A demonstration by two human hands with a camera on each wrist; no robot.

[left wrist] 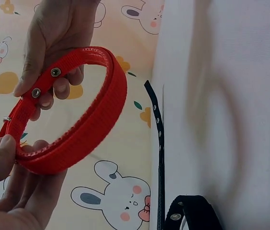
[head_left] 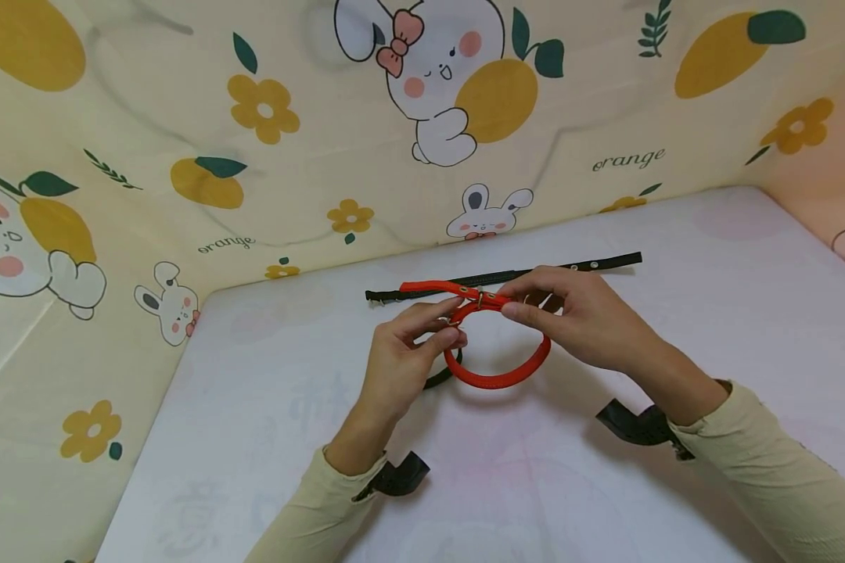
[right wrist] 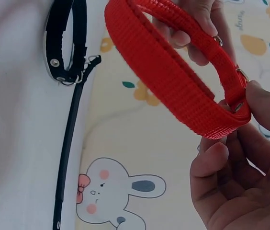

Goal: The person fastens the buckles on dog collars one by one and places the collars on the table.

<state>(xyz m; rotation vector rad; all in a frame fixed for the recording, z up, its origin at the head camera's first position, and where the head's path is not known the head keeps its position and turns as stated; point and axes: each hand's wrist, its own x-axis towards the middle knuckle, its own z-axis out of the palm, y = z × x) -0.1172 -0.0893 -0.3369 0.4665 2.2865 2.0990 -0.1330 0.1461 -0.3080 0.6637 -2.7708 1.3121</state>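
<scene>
A red pet collar [head_left: 503,381] is buckled into a ring and held above the white table. My left hand [head_left: 401,360] pinches its left side between thumb and fingers, beside a metal ring. With thumb and fingertips, my right hand [head_left: 580,317] grips the strap on the right, near the buckle [head_left: 480,297]. The loose red end [head_left: 429,286] points left past the buckle. In the left wrist view, metal eyelets show on the red collar [left wrist: 118,100]. The right wrist view shows the wide outer face of the red collar [right wrist: 163,76].
Behind the hands, a black collar [head_left: 493,277] lies stretched out on the white table [head_left: 253,438]. Another black collar [head_left: 440,378], looped, is partly hidden by my left hand. A cloth printed with rabbits and oranges [head_left: 267,180] rises at the table's back edge.
</scene>
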